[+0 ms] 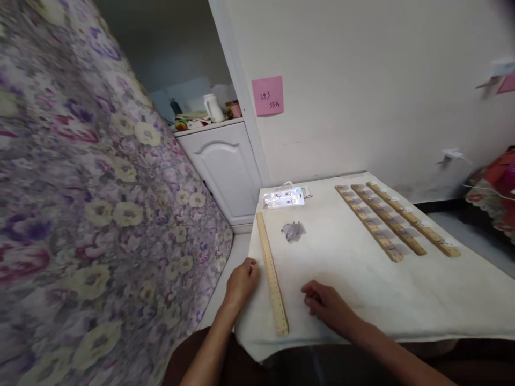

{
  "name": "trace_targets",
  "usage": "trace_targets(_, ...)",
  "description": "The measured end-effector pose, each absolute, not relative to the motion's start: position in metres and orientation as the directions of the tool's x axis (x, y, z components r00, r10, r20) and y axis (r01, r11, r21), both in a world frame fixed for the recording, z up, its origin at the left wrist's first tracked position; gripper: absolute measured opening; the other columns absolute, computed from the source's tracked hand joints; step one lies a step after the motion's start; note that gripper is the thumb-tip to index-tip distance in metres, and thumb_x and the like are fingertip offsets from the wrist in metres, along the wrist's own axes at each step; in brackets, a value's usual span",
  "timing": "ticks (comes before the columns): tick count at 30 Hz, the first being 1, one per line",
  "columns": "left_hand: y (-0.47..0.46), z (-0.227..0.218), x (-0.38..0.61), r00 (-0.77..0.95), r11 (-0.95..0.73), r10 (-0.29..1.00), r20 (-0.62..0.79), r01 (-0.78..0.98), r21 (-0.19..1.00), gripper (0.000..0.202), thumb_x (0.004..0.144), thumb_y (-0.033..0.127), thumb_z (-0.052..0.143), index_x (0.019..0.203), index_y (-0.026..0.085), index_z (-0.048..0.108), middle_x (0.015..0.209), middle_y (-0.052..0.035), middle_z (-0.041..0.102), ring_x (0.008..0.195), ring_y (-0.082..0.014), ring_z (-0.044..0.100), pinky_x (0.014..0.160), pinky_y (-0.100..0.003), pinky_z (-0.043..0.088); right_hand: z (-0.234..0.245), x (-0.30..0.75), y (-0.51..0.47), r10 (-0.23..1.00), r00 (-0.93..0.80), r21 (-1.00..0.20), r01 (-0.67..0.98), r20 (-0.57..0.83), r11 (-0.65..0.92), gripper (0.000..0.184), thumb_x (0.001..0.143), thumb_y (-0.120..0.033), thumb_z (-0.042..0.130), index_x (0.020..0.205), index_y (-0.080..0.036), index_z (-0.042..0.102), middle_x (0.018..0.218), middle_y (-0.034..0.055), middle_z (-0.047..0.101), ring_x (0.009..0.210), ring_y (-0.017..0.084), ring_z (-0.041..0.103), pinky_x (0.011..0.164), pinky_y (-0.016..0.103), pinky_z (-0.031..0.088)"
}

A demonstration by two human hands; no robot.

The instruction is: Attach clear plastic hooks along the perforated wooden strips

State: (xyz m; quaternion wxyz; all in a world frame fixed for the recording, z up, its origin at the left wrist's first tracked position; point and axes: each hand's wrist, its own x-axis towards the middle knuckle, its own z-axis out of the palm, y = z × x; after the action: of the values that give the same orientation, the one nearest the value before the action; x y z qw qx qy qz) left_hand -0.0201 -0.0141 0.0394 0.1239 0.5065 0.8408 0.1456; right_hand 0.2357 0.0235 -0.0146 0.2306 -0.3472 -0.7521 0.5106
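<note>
Wooden strip (272,276), pale, straight and dotted with small marks, lies lengthwise between two hands on a table covered in cream cloth (322,257). It looks unworked: nothing is fixed to it. Three darker strips (387,221) at the right appear finished, two carrying greyish, filmy pieces, the third paler, rounded ones. Beyond the bare strip sit a crumpled-looking grey heap (293,231), its contents too small to tell, and shiny clear packaging (284,198). The left hand (241,279) is loosely curled beside the strip; its grip cannot be told. The right hand (326,305) is half open, holding nothing visible.
</note>
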Motion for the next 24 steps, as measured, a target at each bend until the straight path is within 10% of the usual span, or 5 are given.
trace_targets(9, 0.000, 0.021, -0.043, -0.471, 0.456, 0.881, -0.043, 0.823, 0.339, 0.028, 0.087, 0.028, 0.041, 0.110, 0.021, 0.056, 0.091, -0.0054, 0.071, 0.083, -0.0175, 0.065, 0.069, -0.025, 0.040, 0.000, 0.127, 0.029, 0.809, -0.588, -0.719, 0.558, 0.010, 0.414, 0.073, 0.063, -0.047, 0.069, 0.125, -0.015, 0.046, 0.113, 0.0133, 0.059, 0.095, 0.030, 0.061, 0.081, 0.041, 0.046)
trace_targets(24, -0.002, 0.026, -0.034, -0.431, 0.435, 0.898, -0.090, 0.838, 0.328, 0.029, 0.087, 0.033, 0.041, 0.110, 0.023, 0.055, 0.098, -0.0049, 0.071, 0.090, -0.0207, 0.063, 0.069, -0.028, 0.038, -0.003, 0.210, 0.027, 0.768, -0.633, -0.571, 0.596, 0.098, 0.564, 0.061, 0.072, -0.017, 0.050, 0.131, -0.027, 0.045, 0.125, 0.0091, 0.055, 0.096, 0.024, 0.064, 0.084, 0.037, 0.050)
